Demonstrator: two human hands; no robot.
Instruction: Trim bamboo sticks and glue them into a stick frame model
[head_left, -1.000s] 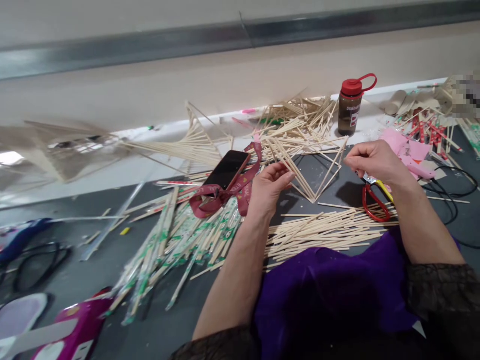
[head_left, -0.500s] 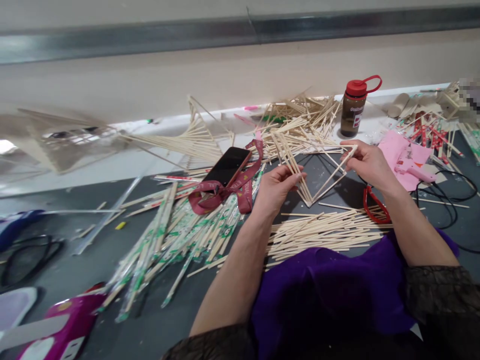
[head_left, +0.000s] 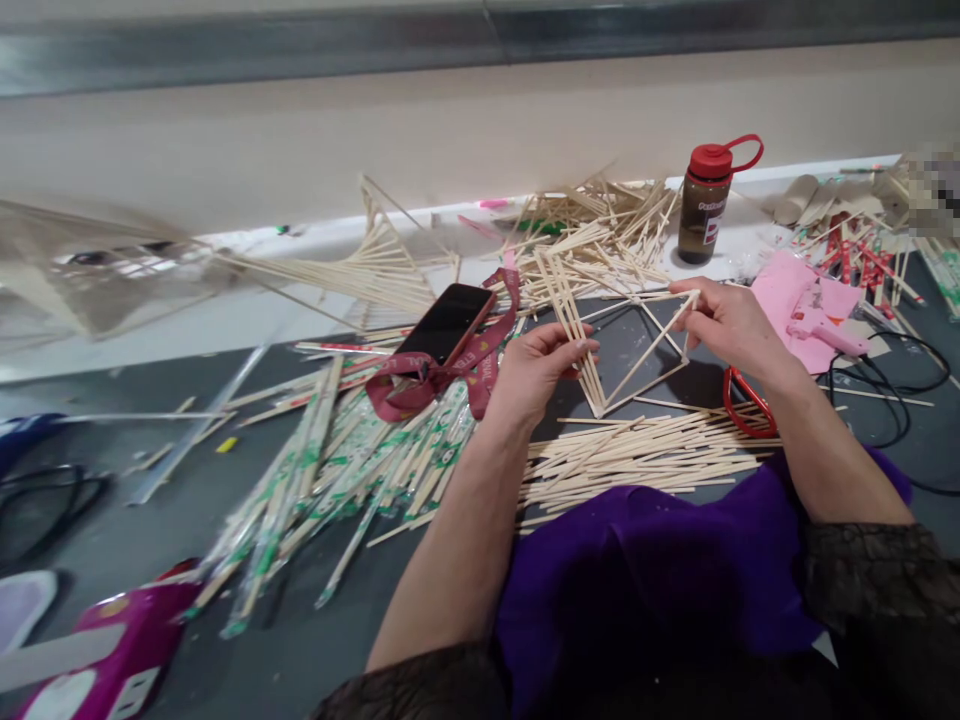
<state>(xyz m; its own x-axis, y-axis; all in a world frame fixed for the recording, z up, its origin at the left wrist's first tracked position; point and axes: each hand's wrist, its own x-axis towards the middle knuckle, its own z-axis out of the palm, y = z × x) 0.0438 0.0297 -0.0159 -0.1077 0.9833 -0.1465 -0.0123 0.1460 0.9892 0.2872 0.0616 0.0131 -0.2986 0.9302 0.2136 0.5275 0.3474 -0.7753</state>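
The frame (head_left: 591, 385) of thin sticks stands between the two hands above the grey table (head_left: 300, 665), its lower corner just behind the loose sticks (head_left: 637, 455). The left hand (head_left: 541, 368) pinches the banded left side, thumb against fingers; the right hand (head_left: 726, 318) has its fingers drawn narrow at the upper right corner, apparently gripping it, though the fingertips are partly hidden. Bare table shows inside and behind the frame, a small patch bounded at the back by a heap of sticks (head_left: 600, 240) on the white ledge. At the near side, the loose sticks and a purple cloth (head_left: 645, 570) take up the room before the body. On the left, a phone (head_left: 450, 322) and lanyard (head_left: 403, 398) lie close to the left hand, with wrapped chopsticks (head_left: 390, 450) spread beyond the forearm. On the right, a red handle (head_left: 752, 432) lies below the right wrist; pink paper (head_left: 772, 290), a glue gun (head_left: 829, 330) and its dark cable (head_left: 904, 332) crowd that side. A bottle (head_left: 703, 215) stands upright behind the right hand.
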